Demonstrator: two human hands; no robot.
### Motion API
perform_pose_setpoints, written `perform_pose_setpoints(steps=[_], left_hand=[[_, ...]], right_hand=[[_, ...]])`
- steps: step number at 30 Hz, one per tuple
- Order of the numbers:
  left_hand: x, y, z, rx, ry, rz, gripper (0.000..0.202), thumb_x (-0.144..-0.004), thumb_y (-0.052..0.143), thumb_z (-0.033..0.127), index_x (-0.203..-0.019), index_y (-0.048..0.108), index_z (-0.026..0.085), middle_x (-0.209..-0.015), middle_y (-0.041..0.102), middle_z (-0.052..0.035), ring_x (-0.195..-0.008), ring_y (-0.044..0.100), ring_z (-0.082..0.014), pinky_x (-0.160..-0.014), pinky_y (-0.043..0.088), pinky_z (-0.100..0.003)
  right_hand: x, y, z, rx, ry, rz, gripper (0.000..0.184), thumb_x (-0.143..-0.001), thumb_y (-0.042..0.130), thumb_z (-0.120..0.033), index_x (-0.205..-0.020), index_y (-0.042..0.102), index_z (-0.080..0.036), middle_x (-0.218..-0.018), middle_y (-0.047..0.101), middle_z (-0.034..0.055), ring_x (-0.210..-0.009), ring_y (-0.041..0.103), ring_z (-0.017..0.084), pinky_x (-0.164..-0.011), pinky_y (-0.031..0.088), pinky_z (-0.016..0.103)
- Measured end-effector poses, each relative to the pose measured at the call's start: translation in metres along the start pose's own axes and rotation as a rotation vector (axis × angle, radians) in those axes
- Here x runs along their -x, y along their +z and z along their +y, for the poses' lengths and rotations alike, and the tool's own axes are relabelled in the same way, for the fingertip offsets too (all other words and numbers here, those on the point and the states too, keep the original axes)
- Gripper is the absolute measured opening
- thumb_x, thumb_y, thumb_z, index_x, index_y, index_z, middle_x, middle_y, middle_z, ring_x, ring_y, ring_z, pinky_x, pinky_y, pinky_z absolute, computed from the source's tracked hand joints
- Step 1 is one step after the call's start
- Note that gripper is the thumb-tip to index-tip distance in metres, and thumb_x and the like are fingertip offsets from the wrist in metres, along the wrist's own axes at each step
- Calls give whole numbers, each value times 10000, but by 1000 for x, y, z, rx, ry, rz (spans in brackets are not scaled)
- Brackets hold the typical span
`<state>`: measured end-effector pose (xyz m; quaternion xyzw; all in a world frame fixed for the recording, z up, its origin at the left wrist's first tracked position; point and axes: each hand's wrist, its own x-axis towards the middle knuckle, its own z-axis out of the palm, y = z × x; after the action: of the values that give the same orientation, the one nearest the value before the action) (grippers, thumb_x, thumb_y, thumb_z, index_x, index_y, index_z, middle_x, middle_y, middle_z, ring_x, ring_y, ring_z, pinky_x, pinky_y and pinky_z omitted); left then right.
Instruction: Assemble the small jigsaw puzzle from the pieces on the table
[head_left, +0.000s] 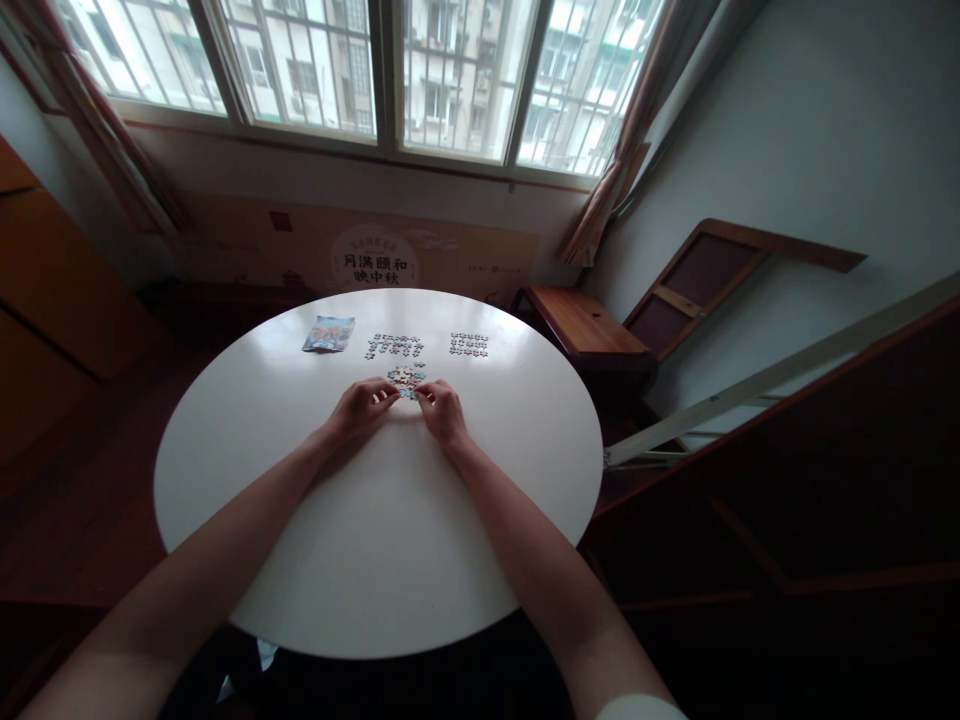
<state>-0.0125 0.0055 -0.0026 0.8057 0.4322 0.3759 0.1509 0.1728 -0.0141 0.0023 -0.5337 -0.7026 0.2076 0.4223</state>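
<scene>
On the round white table (375, 540) a small joined cluster of jigsaw pieces (406, 377) lies just beyond my fingers. My left hand (362, 406) rests on the table with its fingers curled and pinched at the cluster's near left edge. My right hand (442, 410) mirrors it on the near right edge, fingers pinched together. What each pinch holds is too small to make out. Two groups of loose pieces lie farther back: one (394, 346) in the middle and one (469, 344) to its right.
A small picture card (328, 333) lies at the table's far left. A wooden bench (587, 325) stands right of the table, with a wooden frame (697, 280) leaning on the wall. A barred window (375, 70) fills the back wall. Dark wood floor surrounds the table.
</scene>
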Motion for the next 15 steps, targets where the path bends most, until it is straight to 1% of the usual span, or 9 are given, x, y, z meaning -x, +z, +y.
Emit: perform_pose_setpoints(steps=[9,15], left_hand=[[0,-1,1,-2,25,-30,217,-842,560,348,-832,690,175,-760,672,-32,-623,608,-134,-579,487,-235],[1,-1,2,2,30,-31,218,-846,560,346,-836,690,172,-768,667,-31,-625,607,-129,-579,482,-229]], right_hand=[[0,0,0,-4,-4,-3,133,-839,578,-177,-869,705,-199,-895,638,32,-746,603,126,-779,485,259],[0,0,-1,-5,-3,-12,133,-839,578,-170,-875,704,-189,-897,639,36,-752,601,135,-788,482,274]])
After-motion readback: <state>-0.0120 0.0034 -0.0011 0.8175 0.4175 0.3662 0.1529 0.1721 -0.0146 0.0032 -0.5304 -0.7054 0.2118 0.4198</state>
